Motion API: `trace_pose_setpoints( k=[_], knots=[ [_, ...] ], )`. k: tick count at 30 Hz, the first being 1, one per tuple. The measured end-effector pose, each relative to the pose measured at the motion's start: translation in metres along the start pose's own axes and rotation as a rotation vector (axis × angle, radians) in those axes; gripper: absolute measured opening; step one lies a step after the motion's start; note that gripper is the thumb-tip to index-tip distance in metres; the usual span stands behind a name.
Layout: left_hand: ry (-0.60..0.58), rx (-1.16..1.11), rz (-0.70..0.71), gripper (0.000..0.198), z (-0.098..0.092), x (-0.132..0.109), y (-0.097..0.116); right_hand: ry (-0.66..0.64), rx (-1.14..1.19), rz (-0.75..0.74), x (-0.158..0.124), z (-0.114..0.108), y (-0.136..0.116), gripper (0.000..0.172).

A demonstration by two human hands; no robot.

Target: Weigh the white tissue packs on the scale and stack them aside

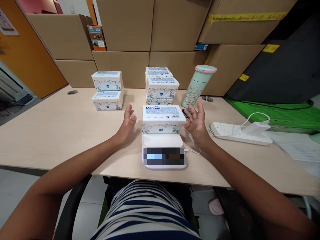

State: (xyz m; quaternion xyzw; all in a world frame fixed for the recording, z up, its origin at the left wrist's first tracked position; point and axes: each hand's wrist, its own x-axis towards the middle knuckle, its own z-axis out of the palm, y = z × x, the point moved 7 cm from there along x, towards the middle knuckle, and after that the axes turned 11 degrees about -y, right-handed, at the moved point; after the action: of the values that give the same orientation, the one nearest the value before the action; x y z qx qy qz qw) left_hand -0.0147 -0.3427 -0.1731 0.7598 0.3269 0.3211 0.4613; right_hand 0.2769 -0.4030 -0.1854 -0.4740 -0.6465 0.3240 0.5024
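A pack of tissues (163,119) with a floral side and the word Manhua lies on a white digital scale (163,140); the scale's display is blurred out. To the left of the pack is my left hand (127,128), fingers apart, holding nothing and separated from the pack by a small gap. My right hand (197,128) is open at the pack's right end, its fingers spread; whether the thumb touches the pack I cannot tell. A small dark object (186,113) is partly hidden behind the right fingers.
Stacked tissue packs (107,100) stand at the left, and another stack (163,88) sits behind the scale. A green tumbler (197,86) stands at the back right. A white power strip (240,133) with cables lies to the right. Cardboard boxes (122,66) line the back.
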Motion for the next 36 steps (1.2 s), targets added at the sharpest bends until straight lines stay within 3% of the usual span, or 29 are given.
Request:
trace_pose_setpoints(
  k=[5,13,18,23,26,28,30,33,36],
  knots=[
    [-0.003,0.008,-0.013,0.116,0.001,-0.001,0.004,-0.038,-0.080,0.028,0.000,0.003,-0.001,0.139],
    [-0.030,-0.026,-0.025,0.127,0.007,-0.003,0.004,-0.040,0.000,-0.026,-0.001,0.004,0.000,0.135],
    [-0.089,0.075,-0.007,0.140,0.021,-0.012,0.008,-0.098,-0.258,-0.069,-0.008,0.007,-0.005,0.137],
    [-0.252,0.221,0.150,0.140,0.040,-0.018,0.017,-0.135,-0.373,0.074,-0.013,0.009,0.001,0.108],
    [-0.232,0.252,0.230,0.137,0.035,-0.020,0.025,-0.086,-0.455,-0.023,-0.001,0.015,-0.015,0.086],
    [-0.137,0.284,0.266,0.131,0.016,-0.022,0.035,-0.080,-0.494,-0.128,0.017,0.030,-0.035,0.078],
    [0.016,0.329,0.286,0.118,-0.018,-0.024,0.048,-0.105,-0.513,-0.189,0.046,0.056,-0.058,0.076],
    [0.236,0.386,0.281,0.107,-0.089,-0.024,0.059,-0.218,-0.525,-0.229,0.102,0.113,-0.093,0.079],
    [0.321,0.356,0.269,0.109,-0.159,-0.013,0.052,-0.281,-0.518,-0.226,0.158,0.171,-0.120,0.079]
  ],
)
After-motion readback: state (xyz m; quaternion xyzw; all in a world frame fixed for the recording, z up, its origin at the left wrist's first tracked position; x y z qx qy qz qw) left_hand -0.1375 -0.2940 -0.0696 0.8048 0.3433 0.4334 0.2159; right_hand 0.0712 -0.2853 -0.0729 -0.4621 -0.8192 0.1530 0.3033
